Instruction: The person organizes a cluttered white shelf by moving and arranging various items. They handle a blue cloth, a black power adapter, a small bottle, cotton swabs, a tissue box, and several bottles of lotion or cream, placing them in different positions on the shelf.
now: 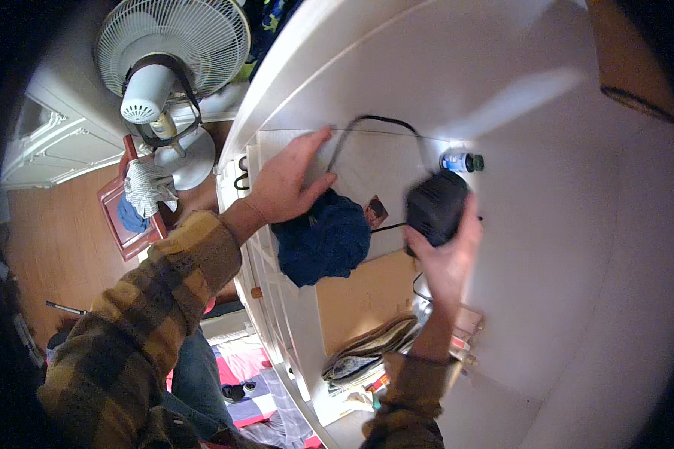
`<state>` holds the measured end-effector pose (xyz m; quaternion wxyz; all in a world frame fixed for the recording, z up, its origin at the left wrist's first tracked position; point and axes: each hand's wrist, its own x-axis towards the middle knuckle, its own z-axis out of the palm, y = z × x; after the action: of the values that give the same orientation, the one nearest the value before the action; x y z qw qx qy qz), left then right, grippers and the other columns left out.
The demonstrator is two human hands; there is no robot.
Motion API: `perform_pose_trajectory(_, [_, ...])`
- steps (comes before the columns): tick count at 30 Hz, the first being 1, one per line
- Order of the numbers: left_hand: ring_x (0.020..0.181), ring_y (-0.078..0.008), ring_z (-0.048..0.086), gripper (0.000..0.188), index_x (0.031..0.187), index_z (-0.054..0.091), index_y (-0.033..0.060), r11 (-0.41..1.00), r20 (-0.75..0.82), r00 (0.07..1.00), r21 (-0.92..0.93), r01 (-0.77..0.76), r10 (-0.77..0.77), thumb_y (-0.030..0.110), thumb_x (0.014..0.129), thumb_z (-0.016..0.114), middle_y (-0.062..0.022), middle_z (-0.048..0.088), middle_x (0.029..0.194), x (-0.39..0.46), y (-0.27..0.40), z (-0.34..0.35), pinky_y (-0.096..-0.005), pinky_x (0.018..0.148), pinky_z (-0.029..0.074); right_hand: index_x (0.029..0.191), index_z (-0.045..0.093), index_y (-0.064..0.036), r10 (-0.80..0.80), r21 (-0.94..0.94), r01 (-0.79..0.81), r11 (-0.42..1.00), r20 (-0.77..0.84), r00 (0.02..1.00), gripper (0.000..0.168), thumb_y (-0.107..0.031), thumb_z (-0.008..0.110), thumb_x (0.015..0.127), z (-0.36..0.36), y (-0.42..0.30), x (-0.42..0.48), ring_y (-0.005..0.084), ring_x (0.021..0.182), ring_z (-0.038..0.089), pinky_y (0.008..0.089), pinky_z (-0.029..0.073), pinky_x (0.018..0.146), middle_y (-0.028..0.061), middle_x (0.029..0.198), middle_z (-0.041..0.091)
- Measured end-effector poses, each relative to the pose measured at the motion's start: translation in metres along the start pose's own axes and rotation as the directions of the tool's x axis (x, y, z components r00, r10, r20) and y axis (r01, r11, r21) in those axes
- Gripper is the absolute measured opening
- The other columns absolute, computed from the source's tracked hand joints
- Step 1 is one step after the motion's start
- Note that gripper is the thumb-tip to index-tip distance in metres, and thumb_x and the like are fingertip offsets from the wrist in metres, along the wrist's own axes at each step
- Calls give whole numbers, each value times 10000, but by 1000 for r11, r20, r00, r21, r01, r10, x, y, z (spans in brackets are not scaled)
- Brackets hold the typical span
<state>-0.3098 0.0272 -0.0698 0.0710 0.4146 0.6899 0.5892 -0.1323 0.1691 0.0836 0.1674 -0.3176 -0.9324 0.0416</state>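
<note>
My right hand grips a black boxy device, slightly blurred, from its lower right side. A black cable arcs from the device up and over towards my left hand. The left fingers are spread above a crumpled dark blue cloth; the cable passes near the fingertips, and whether they touch it or the cloth I cannot tell. Between cloth and device lies a small picture card. A small bottle with a blue and white label stands just above the device.
A cardboard piece, a stack of folded items and other clutter fill the lower shelf. At the upper left stands a white pedestal fan, near a reddish wooden chair with cloths on it. White panels surround the shelf.
</note>
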Motion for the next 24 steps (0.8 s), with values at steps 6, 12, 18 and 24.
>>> perform_pose_trajectory(6, [1169,-365,452,751,1393,247,27,999,10,999,12,-42,42,94,760,647,-222,448,1276,8,11,-4,-378,1002,365,1383,257,32,-14,198,-10,980,115,993,985,-111,820,586,66,-21,18,348,1172,452,382,363,994,227,1274,447])
perform_pose_trajectory(12, [1000,-343,552,686,1353,278,20,987,37,996,-134,89,-85,70,774,644,-168,578,1027,6,5,0,-375,883,433,1409,221,-1,-139,259,102,960,128,982,938,-64,767,649,69,-17,10,327,1286,346,382,327,1034,208,1396,327])
perform_pose_trajectory(18, [919,-320,594,531,1259,355,22,975,26,981,-107,194,-192,64,802,623,-146,597,961,0,-8,2,-382,800,469,1246,500,-32,381,650,-232,724,-95,920,464,37,606,799,51,53,-39,157,996,552,285,451,876,103,1140,573])
perform_pose_trajectory(24, [872,-337,588,485,1211,376,27,982,-3,987,-107,157,-158,61,791,617,-141,590,906,2,-9,8,-390,765,469,864,664,4,749,206,-741,639,51,661,239,-210,680,758,60,216,-98,95,540,539,262,446,484,34,676,615])
